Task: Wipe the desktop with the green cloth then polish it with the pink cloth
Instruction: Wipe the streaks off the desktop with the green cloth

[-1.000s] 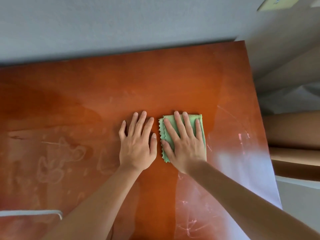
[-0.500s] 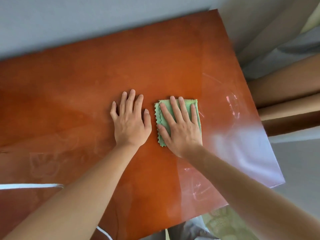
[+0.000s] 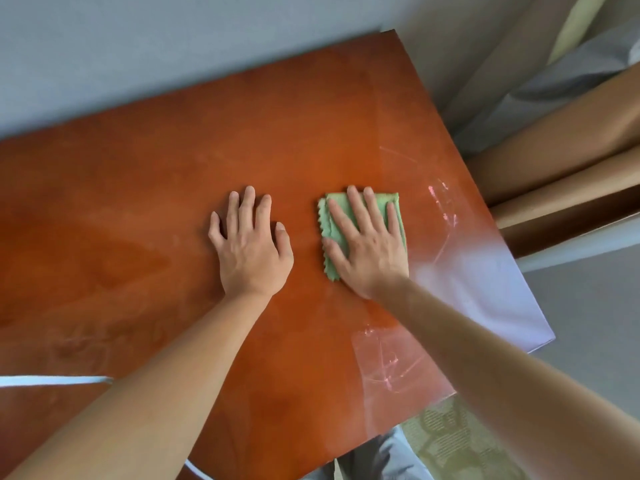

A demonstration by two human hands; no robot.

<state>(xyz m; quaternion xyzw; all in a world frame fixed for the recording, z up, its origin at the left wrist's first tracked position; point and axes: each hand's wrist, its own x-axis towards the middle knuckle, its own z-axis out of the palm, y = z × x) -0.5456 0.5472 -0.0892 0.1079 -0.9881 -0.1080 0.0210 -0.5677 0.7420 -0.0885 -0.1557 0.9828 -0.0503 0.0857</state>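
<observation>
The person's right hand lies flat, palm down, with its fingers straight and slightly spread on a small folded green cloth with a zigzag-cut edge. The cloth sits directly under that hand: its far edge shows just past the fingertips, its pinked edge runs along the thumb side, and a strip of green shows beside the little finger. The thumb rests across the near corner of the cloth. Just beside the cloth, apart from it with bare wood between, the left hand is also spread flat on the surface, fingers extended and holding nothing. Both hands and the cloth rest on a glossy reddish-brown wooden desktop, the cloth lying right of its middle. On the far side of the cloth from the left hand, pale smeared streaks mark the wood, and bright glare washes the corner beyond them. More faint streaks lie nearer the person than the cloth, under the right forearm.
</observation>
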